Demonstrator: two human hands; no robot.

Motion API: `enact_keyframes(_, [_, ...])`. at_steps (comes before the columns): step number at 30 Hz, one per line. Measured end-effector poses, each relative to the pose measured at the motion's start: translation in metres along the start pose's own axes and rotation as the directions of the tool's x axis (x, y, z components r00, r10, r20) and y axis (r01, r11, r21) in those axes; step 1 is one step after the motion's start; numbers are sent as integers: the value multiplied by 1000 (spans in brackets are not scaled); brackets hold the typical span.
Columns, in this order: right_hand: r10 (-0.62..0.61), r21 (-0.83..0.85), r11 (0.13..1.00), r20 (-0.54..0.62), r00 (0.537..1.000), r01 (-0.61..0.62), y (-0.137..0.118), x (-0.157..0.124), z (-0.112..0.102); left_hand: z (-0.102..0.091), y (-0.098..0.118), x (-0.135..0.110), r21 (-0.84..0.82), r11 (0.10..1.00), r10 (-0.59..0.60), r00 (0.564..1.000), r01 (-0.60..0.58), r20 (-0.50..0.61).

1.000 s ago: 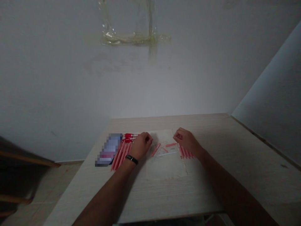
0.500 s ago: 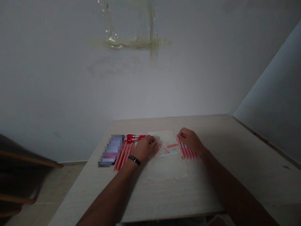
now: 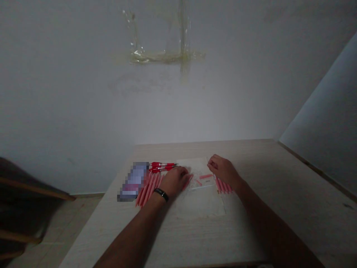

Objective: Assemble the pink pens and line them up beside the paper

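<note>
My left hand (image 3: 174, 181) rests over the left part of a pale sheet (image 3: 199, 208), its fingers curled down beside a short pink stick-like piece (image 3: 187, 181). Whether anything is between those fingertips is hidden. Above the sheet's right edge, my right hand (image 3: 223, 169) is closed in a pinch; what it holds, if anything, is too small to make out. Under it lies a row of slim pink pen-like sticks (image 3: 223, 186), partly covered by the hand. Between both hands are small pink pieces (image 3: 205, 176) and a thin whitish tube (image 3: 202, 187).
Left of my left hand lie several longer pink pen-like sticks (image 3: 149, 190), with red pens (image 3: 164, 166) behind them. A blurred-out phone-like slab (image 3: 134, 182) is farther left. The light wooden table (image 3: 178, 238) meets a wall (image 3: 223, 111) at the back.
My left hand has come down a little toward the short pink piece. My right hand has moved slightly left, its fingers still pinched. The whole view has shifted slightly.
</note>
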State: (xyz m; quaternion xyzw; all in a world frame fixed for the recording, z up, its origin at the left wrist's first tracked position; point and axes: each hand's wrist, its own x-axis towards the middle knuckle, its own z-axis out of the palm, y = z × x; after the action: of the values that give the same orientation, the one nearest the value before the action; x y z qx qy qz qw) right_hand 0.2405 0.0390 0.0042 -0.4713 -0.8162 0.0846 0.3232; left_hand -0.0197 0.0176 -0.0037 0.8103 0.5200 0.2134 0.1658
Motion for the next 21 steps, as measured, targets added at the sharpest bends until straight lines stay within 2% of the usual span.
enact_keyframes(10, [33,110,993,1,999,-33,17,-14,-1,4,-3,1,-8,1000,-4,1000,4,-1])
enact_keyframes(18, [39,160,986,-33,999,-34,24,-13,4,0,-1,5,-58,998,-19,988,11,-151])
enact_keyframes(21, [43,153,988,-48,998,-36,25,-13,4,-3,-2,6,-79,996,-45,984,32,-171])
